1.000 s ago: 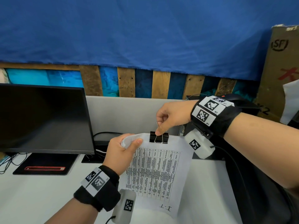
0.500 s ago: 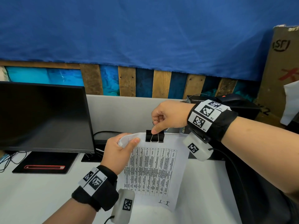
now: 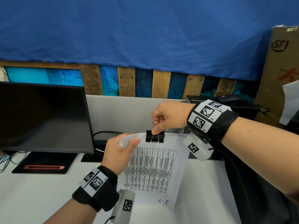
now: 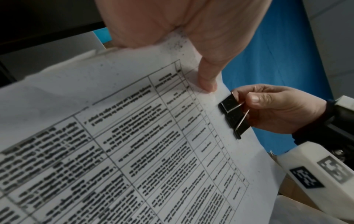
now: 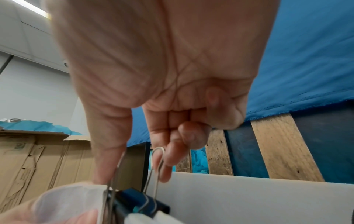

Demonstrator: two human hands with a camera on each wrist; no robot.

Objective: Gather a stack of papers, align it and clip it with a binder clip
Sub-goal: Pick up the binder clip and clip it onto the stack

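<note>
A stack of printed papers point(image 3: 153, 172) is held upright above the white desk, with a table printed on its front sheet point(image 4: 134, 144). My left hand point(image 3: 118, 151) grips its top left corner, thumb on the front. A black binder clip point(image 3: 155, 136) sits on the middle of the stack's top edge point(image 4: 232, 115). My right hand point(image 3: 168, 117) pinches the clip's wire handles point(image 5: 159, 163) between thumb and forefinger from above. The clip's black body point(image 5: 141, 201) bites over the paper edge.
A dark monitor point(image 3: 43, 117) stands at the left on its base point(image 3: 42, 164), with cables behind. A grey partition point(image 3: 123, 113) backs the white desk point(image 3: 40, 196). A cardboard box point(image 3: 278, 75) and black devices point(image 3: 233, 102) are at the right.
The papers and both hands have shifted slightly left and stayed at the same height. The right hand keeps pinching the clip's handles on the top edge.
</note>
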